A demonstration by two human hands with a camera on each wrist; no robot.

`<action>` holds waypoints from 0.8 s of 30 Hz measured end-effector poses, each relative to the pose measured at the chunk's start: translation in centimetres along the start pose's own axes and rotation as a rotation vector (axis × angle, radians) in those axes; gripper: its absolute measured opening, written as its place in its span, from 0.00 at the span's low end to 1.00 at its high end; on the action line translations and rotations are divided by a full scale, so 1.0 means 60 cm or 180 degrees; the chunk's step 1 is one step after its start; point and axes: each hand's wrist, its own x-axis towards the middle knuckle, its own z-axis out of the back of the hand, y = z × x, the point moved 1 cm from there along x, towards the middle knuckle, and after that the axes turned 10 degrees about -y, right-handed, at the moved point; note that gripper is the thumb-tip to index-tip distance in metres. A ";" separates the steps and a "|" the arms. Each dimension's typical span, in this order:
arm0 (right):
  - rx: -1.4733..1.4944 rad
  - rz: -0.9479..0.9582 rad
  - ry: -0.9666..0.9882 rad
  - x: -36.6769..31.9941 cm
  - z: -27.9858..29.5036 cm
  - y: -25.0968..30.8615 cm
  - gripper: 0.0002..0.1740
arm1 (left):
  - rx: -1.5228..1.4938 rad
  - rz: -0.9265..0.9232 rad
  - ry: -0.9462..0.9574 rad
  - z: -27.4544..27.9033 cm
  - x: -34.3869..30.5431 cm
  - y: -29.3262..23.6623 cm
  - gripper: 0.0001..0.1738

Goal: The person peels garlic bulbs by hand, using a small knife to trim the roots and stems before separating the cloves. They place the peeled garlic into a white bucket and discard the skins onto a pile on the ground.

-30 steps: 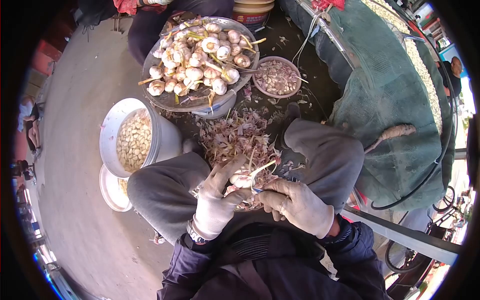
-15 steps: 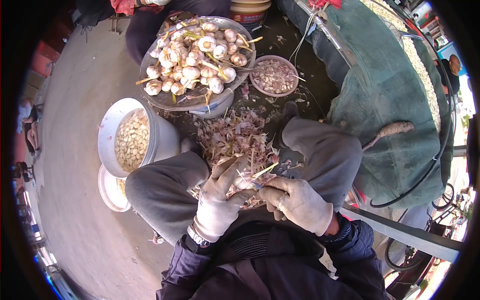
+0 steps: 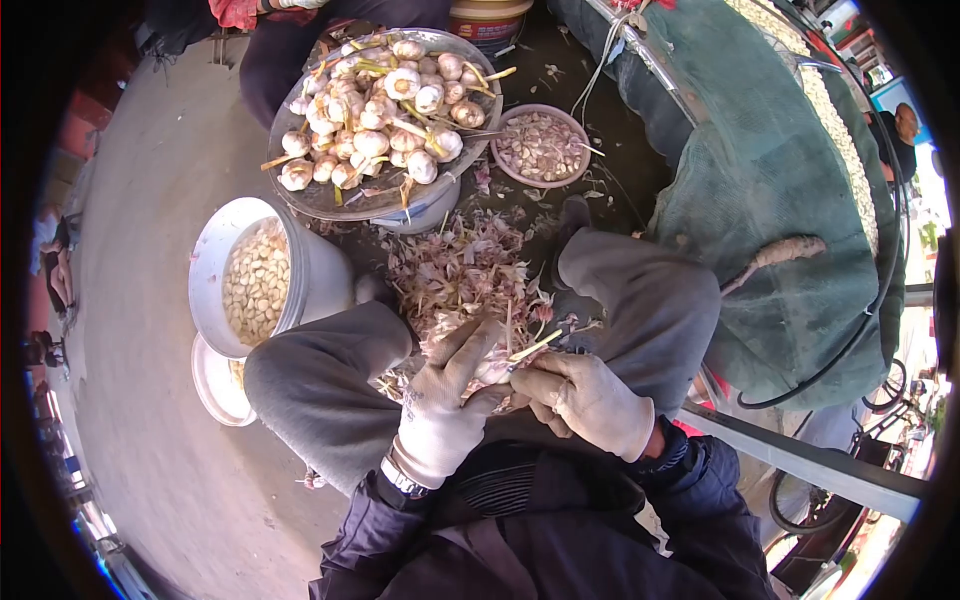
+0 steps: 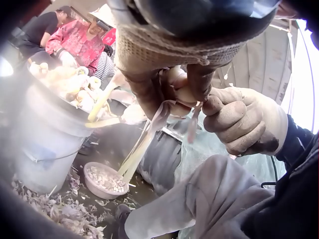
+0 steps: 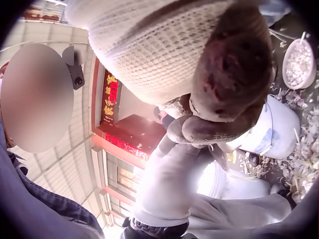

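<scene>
Two off-white knitted gloves meet; inside one, the left hand point(image 3: 440, 412) grasps one white garlic bulb with a pale stalk point(image 4: 184, 94), apparently to steady it; the right hand point(image 3: 597, 400), fingers curled, pinches at its edge — whether it also holds a blade, I cannot tell; one round grey tray point(image 3: 318, 204) of roughly thirty pale whole bulbs point(image 3: 375, 112) rests on one pale plastic support bucket point(image 4: 50, 144), probably for easier reach; one white clove-filled bucket point(image 3: 325, 270) stands beside the grey-trousered left knee point(image 3: 285, 375) — likely handy for dropping cloves; one pink round bowl point(image 3: 541, 184) sits farther off.

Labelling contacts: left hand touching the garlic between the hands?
Touching. The left wrist view shows the left hand gripping the garlic, fingers against both sides.
</scene>
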 end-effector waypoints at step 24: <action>-0.0522 0.1407 0.0598 0.010 0.024 0.001 0.12 | -0.2915 0.1763 0.1095 0.006 -0.007 0.008 0.41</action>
